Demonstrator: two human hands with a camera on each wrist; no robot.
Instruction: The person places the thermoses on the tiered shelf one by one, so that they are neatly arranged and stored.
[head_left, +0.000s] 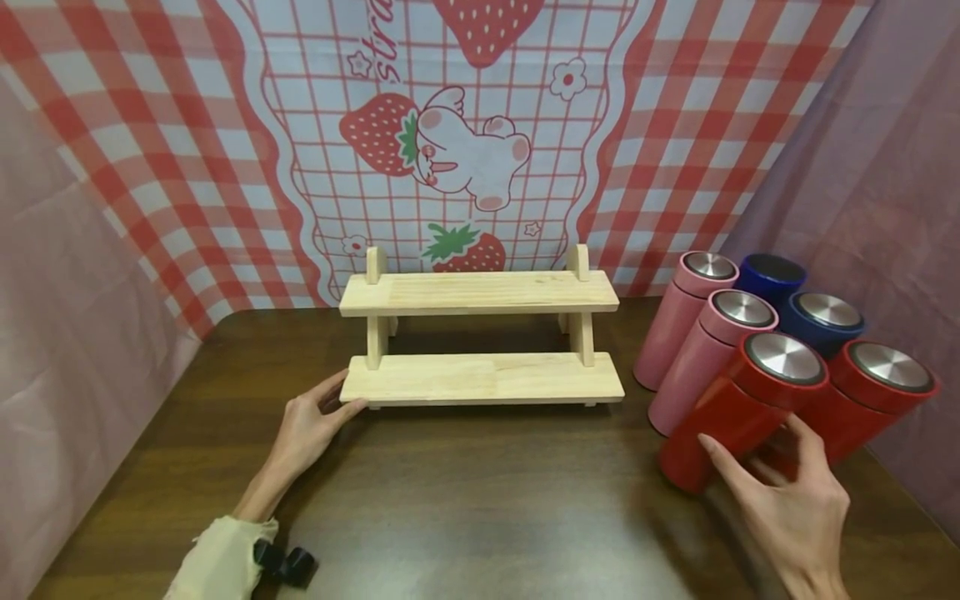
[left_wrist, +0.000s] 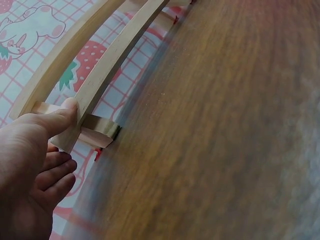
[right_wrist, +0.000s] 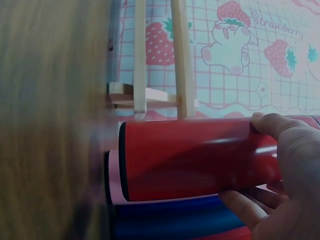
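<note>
My left hand (head_left: 309, 433) pinches the left end of the lower board of a two-tier pale wooden display shelf (head_left: 480, 379). In the left wrist view the thumb lies on the board (left_wrist: 94, 85), with the other fingers below it. At the right, my right hand (head_left: 798, 500) grips a red thermos bottle (head_left: 723, 421) with a steel-topped lid, thumb on one side and fingers on the other. This bottle leans in the head view and overlaps the second red bottle (head_left: 847, 425). Its black-rimmed base shows in the right wrist view, close above the table.
Two pink bottles (head_left: 693, 367) and two blue bottles (head_left: 817, 321) stand behind the red ones at the table's right side. A checked strawberry cloth (head_left: 660, 167) hangs behind the shelf. Pink curtains (head_left: 67, 275) flank the brown wooden table (head_left: 465, 500).
</note>
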